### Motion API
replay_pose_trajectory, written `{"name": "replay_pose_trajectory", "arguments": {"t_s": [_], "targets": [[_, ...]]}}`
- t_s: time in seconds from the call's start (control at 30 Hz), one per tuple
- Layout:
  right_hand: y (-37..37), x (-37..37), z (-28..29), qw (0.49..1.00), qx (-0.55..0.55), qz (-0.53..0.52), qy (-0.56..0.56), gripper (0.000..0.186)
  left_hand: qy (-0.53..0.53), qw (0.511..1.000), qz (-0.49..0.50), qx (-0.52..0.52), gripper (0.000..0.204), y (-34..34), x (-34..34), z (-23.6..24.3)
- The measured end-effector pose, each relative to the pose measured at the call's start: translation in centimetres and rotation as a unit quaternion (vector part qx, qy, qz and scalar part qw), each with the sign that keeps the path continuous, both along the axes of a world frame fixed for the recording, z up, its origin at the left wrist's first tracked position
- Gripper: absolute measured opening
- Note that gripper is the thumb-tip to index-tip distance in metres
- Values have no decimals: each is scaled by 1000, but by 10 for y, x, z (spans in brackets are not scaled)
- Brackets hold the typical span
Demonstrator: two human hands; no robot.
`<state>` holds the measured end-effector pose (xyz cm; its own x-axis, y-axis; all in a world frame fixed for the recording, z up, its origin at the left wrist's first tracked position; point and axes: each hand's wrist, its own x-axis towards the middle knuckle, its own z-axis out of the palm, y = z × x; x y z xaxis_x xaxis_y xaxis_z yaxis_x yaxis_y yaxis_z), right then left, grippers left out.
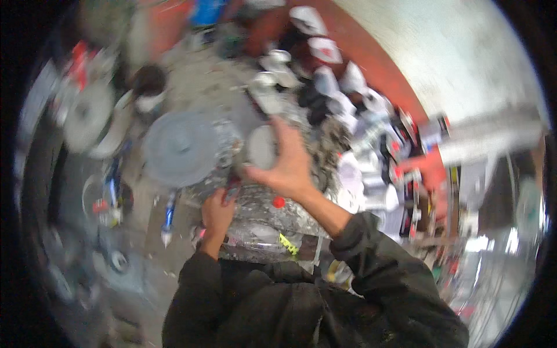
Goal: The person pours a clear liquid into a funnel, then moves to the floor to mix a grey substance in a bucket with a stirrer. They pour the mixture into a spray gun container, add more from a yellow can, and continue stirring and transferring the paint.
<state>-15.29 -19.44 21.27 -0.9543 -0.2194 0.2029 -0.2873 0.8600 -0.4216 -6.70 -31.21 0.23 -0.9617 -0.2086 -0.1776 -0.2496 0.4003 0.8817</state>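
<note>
The view is smeared by motion. My right hand curves round a pale round piece, its thumb at the near side and its fingers at the right; the piece's kind is too blurred to tell. Lower left of it, my left hand is closed on a small dark reddish thing that I cannot name. Both hands are above a cluttered, grey-speckled work surface. A red round cap lies below my right hand. Nearer me are a clear plastic bottle-like thing and a yellow-green strip.
A large grey round lid lies left of my hands, with a blue-and-white tube-like thing below it. White cups or caps crowd the right side along a red-and-white wall. Pale discs stand at the far left.
</note>
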Motion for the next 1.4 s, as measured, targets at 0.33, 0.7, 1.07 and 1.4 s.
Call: {"name": "replay_pose_trajectory", "arguments": {"t_s": [0.33,0.7,1.07,1.4], "targets": [[10,8,-5,999,-43,11,32,92,11,1000,-8,3,40,-5,-1,-13],[-11,33,-21,979,-154,-91,95,89,28,997,-28,67,29,-6,3,-24],[184,227,-76,907,-346,-181,-157,33,193,953,153,-174,36,-105,62,47],[199,229,-92,852,-447,-127,-239,26,45,982,183,-4,31,-142,46,-19]]}}
